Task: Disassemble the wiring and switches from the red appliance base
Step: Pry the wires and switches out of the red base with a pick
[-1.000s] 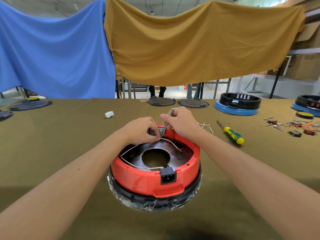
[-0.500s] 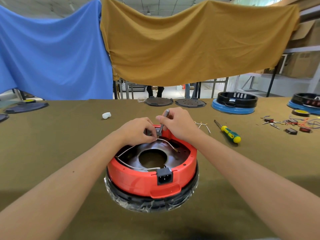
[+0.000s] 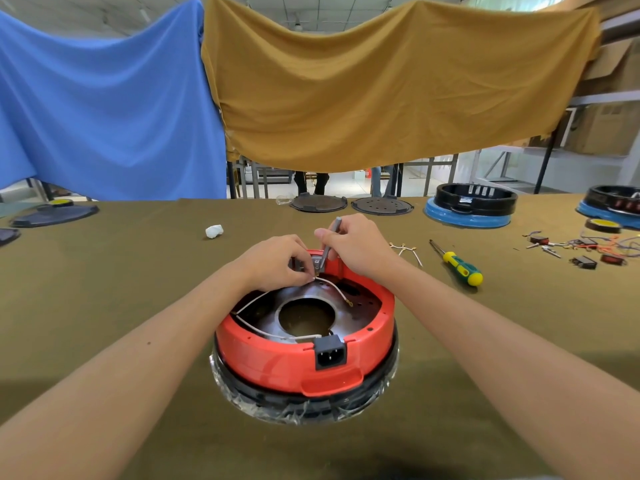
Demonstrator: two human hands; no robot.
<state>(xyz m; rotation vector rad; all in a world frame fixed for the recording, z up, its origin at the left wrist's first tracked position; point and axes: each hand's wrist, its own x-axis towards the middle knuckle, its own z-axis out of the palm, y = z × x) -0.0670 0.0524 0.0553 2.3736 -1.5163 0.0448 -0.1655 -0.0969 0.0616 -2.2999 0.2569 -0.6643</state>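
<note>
White wire (image 3: pixel 332 289) is limp; my left hand (image 3: pixel 277 261) pinches it at the switch (image 3: pixel 313 263), my right hand (image 3: pixel 356 245) gripping a grey tool (image 3: pixel 329 245).

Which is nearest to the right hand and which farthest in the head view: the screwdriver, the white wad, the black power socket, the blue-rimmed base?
From the right hand:
1. Screwdriver, on the cloth to its right.
2. Black power socket, on the red base's near wall.
3. White wad, to the left, past the left hand.
4. Blue-rimmed base, far right at the back.
Items 1 and 2 are close to call.
</note>
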